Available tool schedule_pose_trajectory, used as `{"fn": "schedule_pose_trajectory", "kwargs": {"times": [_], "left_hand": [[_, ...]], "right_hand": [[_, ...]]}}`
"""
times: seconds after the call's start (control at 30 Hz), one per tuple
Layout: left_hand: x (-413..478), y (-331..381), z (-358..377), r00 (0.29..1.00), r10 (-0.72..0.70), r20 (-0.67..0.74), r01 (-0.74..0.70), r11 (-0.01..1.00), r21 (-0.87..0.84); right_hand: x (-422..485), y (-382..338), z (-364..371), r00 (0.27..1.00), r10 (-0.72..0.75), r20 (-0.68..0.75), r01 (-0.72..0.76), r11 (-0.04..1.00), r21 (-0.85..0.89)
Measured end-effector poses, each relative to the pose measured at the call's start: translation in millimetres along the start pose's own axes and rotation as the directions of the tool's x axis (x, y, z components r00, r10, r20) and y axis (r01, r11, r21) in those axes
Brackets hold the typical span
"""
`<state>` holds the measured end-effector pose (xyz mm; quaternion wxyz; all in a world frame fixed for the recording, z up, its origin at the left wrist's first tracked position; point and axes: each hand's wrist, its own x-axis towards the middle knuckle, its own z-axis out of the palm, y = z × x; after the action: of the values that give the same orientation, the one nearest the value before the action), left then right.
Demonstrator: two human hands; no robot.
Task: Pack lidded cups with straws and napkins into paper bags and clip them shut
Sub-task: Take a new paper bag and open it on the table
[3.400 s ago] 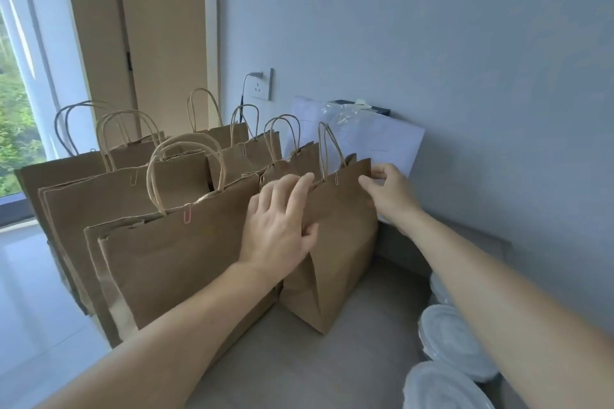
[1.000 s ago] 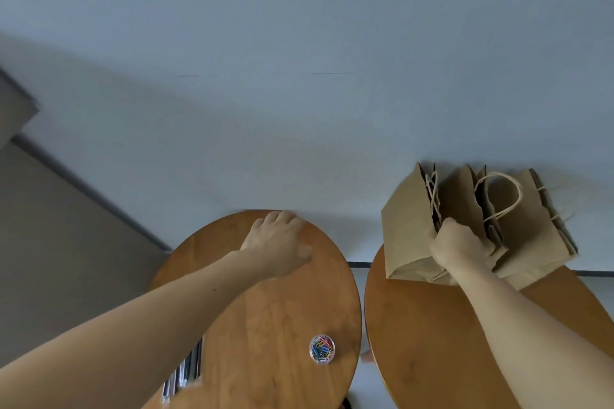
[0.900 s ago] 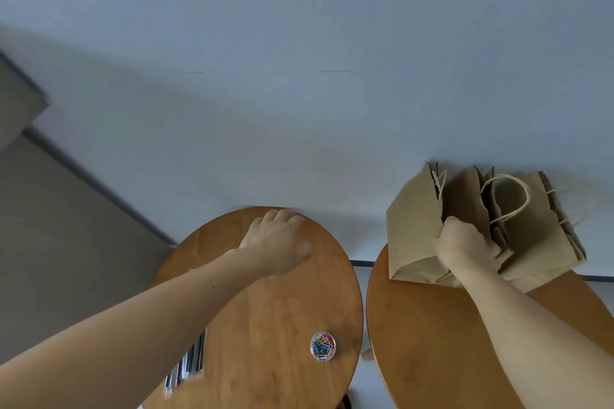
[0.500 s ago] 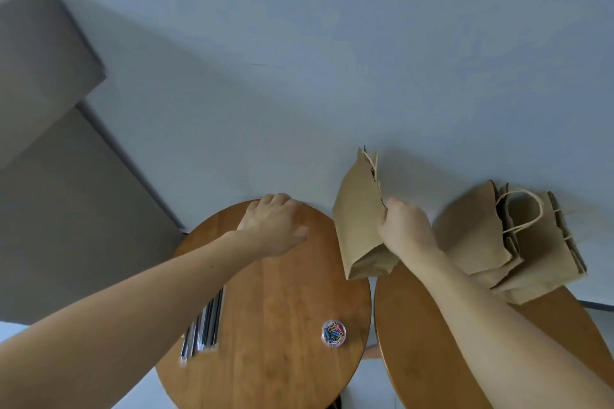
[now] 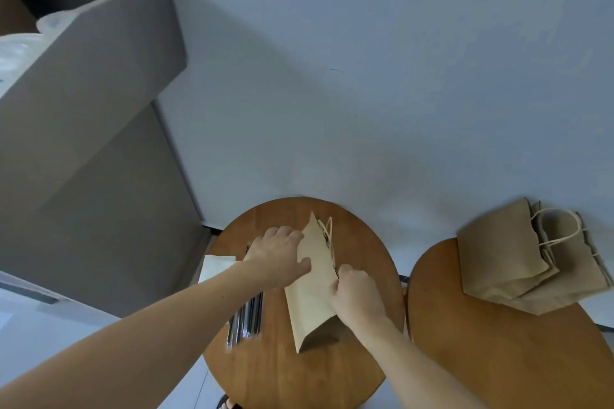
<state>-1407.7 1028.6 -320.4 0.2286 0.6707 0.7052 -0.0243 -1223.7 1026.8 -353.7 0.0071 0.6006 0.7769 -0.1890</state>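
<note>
Two round wooden tables stand side by side at the wall. Over the left table [image 5: 285, 375], one paper bag [image 5: 310, 302] is held by both hands. The left hand [image 5: 279, 256] grips its left edge, thumb on the face. The right hand [image 5: 357, 295] is curled tight on its right edge below the twine handles. Straws [image 5: 247, 322] and napkins [image 5: 216, 267] lie just left of the bag. Spare bags [image 5: 518, 262] are stacked on the right table [image 5: 498, 359].
</note>
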Motion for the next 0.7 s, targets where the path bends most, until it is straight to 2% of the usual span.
{"fn": "schedule_pose_trajectory", "kwargs": {"times": [0.17, 0.3, 0.5, 0.7], "left_hand": [[-11, -19, 25, 0.996, 0.017, 0.088, -0.017, 1.000, 0.000], [-12, -26, 34, 0.989, 0.027, 0.142, -0.028, 1.000, 0.003], [-10, -19, 40, 0.973, 0.036, 0.229, -0.039, 0.999, 0.008], [-6, -2, 43, 0.974, -0.011, 0.227, 0.016, 1.000, -0.018]], "right_hand": [[-21, -10, 25, 0.989, 0.071, 0.126, -0.083, 0.992, 0.093], [-18, -6, 28, 0.977, 0.124, 0.174, -0.132, 0.991, 0.035], [-8, 7, 19, 0.979, 0.014, 0.203, -0.063, 0.969, 0.237], [0, 23, 23, 0.973, -0.023, 0.231, -0.070, 0.920, 0.385]]}}
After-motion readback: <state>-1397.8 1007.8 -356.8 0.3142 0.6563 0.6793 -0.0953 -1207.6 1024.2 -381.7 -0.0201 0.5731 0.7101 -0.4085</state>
